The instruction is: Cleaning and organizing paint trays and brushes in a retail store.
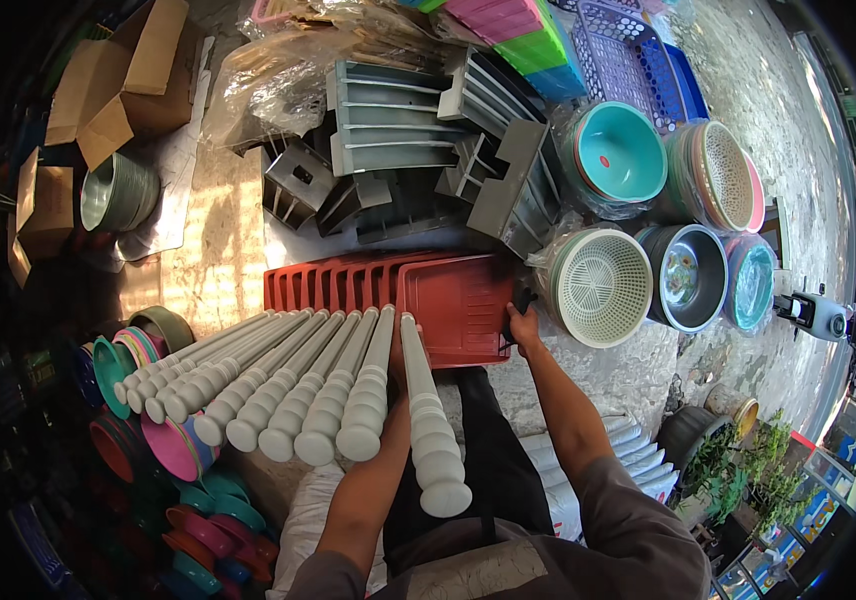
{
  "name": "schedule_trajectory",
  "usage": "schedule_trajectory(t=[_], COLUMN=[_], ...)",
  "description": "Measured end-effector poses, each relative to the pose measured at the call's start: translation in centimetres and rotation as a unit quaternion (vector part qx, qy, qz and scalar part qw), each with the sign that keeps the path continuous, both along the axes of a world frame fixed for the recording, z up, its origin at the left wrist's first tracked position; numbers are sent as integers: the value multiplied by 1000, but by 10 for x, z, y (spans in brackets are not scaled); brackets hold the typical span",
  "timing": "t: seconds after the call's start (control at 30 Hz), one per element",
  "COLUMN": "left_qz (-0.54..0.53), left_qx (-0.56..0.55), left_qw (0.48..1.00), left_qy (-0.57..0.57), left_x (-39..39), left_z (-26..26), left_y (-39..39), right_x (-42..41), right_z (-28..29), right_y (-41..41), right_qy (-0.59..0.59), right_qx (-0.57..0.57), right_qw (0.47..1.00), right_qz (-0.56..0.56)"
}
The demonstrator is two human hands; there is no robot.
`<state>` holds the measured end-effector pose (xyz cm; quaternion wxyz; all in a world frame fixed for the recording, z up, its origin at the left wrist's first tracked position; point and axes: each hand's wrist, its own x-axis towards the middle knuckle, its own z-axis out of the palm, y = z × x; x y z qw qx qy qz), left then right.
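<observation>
Red plastic dustpans [458,307] stand in a row before me, the front one facing me. Their long grey turned handles [356,401] rise towards my head and fan out to the left. One handle [428,442] stands apart at the right end. My left hand [398,346] is behind the handles near the front pan, mostly hidden, so its grip is unclear. My right hand [524,327] is closed around a dark object [524,298] at the front pan's right edge. The object's kind is hard to make out.
Grey dustpans [394,120] lie jumbled behind the red ones. Stacked basins [619,154] and colanders [600,289] stand right. Open cardboard boxes [127,82] are at upper left, colourful plastic tubs [180,446] at lower left. White sacks [630,450] lie by my right arm.
</observation>
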<state>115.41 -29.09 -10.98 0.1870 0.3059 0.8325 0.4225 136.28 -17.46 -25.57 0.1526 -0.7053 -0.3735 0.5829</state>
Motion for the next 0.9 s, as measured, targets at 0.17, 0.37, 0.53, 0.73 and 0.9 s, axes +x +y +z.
schedule_trajectory(t=[0.17,0.37,0.53,0.73,0.9], left_qz=[-29,14,112,92,115], left_qx=[-61,-155,-144,-184,-137], left_qw=[989,988,972,974,981], left_qy=[133,9,-148,-94,-78], left_x=[11,10,17,20,34], left_z=[-13,28,36,37,-6], left_y=[1,6,12,16,8], right_x=[14,-6,-19,-27,-12], right_z=[-9,35,49,76,100], right_y=[10,-11,-23,-58,-89], right_qy=[-10,-252,-218,-214,-158], right_qx=[-2,185,201,370,303], right_qw=[999,912,949,893,927], right_qz=[40,264,112,140,153])
